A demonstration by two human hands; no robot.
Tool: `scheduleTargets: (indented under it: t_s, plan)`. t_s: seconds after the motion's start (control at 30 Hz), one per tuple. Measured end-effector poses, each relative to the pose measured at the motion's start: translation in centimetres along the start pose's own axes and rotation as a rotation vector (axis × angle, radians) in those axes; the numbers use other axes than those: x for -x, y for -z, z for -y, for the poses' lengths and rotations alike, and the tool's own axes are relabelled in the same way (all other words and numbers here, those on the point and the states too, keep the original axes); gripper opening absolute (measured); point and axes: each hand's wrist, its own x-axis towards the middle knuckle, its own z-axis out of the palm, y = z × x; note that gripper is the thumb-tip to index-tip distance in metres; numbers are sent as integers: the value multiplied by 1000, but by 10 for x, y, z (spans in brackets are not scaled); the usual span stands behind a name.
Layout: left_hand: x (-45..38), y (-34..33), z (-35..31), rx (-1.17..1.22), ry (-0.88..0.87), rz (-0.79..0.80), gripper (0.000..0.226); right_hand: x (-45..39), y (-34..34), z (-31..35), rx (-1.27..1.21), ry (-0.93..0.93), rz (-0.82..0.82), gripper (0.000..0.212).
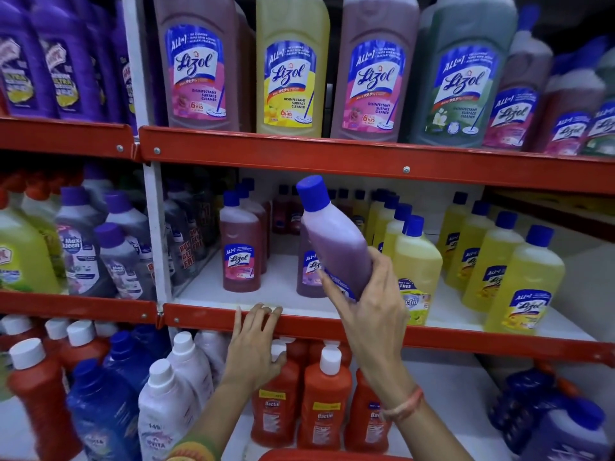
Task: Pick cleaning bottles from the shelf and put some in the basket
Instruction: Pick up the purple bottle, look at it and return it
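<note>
My right hand (364,296) grips a purple Lizol bottle (332,234) with a blue cap, tilted to the left in front of the middle shelf (213,316). A second purple bottle (307,274) stands on the shelf right behind it. My left hand (254,347) rests with its fingers on the red front edge of the middle shelf, holding nothing. A pink Lizol bottle (240,251) stands to the left, and yellow Lizol bottles (524,281) stand to the right. The red rim of the basket (319,455) shows at the bottom edge.
Large Lizol bottles (291,71) fill the top shelf. Red Bactin bottles (324,397) with white caps, white bottles (168,410) and blue bottles (103,407) crowd the bottom shelf. A white upright post (154,227) divides the shelving; more bottles stand left of it.
</note>
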Motion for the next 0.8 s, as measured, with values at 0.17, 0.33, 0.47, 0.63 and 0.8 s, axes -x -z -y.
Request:
scheduleTargets:
  t_s: [0.17, 0.33, 0.47, 0.63, 0.8]
  plan:
    - [0, -1, 1, -11, -4, -5, 86, -5, 18, -5, -301, -154, 167, 57]
    - [1, -2, 4, 5, -12, -10, 84, -15, 30, -14, -1010, -480, 405, 57]
    - [-1, -5, 6, -3, -30, -10, 88, -14, 30, -27, -1367, -664, 575, 80]
    - [-3, -5, 5, -22, -26, -22, 93, -3, 28, -54, -1586, -774, 701, 80]
    - [-3, -3, -1, -4, 8, -18, 88, -4, 33, -74, -1611, -797, 703, 81]
